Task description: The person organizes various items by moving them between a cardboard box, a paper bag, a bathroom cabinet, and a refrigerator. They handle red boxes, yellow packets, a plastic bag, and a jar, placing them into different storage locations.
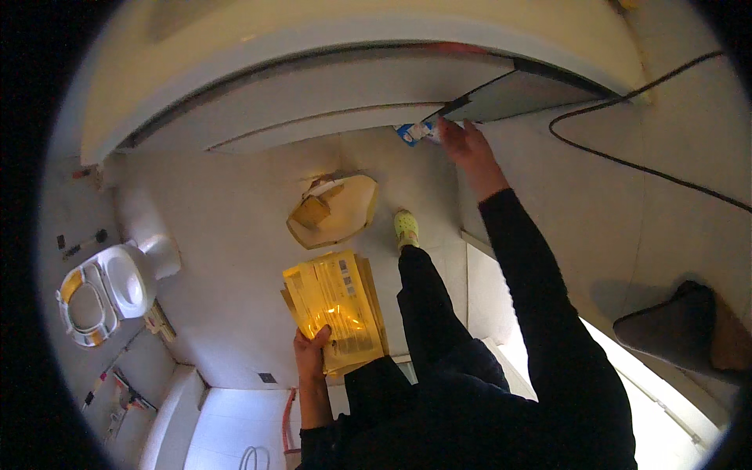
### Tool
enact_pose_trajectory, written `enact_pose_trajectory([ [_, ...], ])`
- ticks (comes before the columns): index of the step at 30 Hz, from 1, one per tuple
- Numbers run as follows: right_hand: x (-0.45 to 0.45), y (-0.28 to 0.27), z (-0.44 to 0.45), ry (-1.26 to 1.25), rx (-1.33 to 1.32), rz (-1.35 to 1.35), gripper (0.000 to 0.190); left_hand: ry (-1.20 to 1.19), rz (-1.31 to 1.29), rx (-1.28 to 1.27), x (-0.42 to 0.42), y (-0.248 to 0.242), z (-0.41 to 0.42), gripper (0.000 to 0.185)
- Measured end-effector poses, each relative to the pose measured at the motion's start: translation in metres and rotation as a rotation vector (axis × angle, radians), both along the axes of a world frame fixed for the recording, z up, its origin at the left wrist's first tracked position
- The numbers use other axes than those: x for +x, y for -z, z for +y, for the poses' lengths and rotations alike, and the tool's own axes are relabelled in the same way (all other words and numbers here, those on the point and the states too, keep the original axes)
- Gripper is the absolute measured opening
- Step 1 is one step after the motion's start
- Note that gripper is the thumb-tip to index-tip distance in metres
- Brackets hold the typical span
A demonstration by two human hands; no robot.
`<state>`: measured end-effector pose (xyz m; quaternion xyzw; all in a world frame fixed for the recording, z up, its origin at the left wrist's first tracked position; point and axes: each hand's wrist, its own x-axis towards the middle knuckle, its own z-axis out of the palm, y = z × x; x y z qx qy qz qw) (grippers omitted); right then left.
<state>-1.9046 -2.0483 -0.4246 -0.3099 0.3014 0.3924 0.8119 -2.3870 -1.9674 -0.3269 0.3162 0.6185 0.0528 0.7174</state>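
Note:
My left hand grips the lower edge of a stack of shiny yellow plastic packages that bear printing, with the thumb on top. At the white cabinet, my right hand reaches out with its fingers apart. Its fingertips are at the dark edge of a cabinet door. Beside them, a blue and white packet shows at the cabinet's lower edge. Whether the fingers touch the packet or the door cannot be made out.
A pale bin with brown scraps stands on the floor, near my yellow-green clog. At left is a white toilet with its ring seat. A black cable curves along the right. A dark grey object lies at lower right.

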Motion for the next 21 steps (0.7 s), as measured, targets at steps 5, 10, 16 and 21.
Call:
enact_pose_trajectory([
  [5,0.019,0.037,0.044,0.246,0.266,0.153,0.031,0.144,0.058,0.039,-0.005,-0.019,0.007,0.041],
  [10,0.032,0.055,0.048,0.225,0.498,0.335,0.036,0.179,0.166,0.053,-0.003,-0.033,-0.002,0.045],
  [16,-0.023,0.06,0.002,0.257,0.574,0.16,0.016,0.268,0.221,-0.033,0.028,-0.048,-0.018,0.046],
  [21,-0.061,0.061,-0.139,0.186,0.209,0.194,0.022,0.394,0.145,0.004,0.06,-0.062,-0.03,0.039],
])
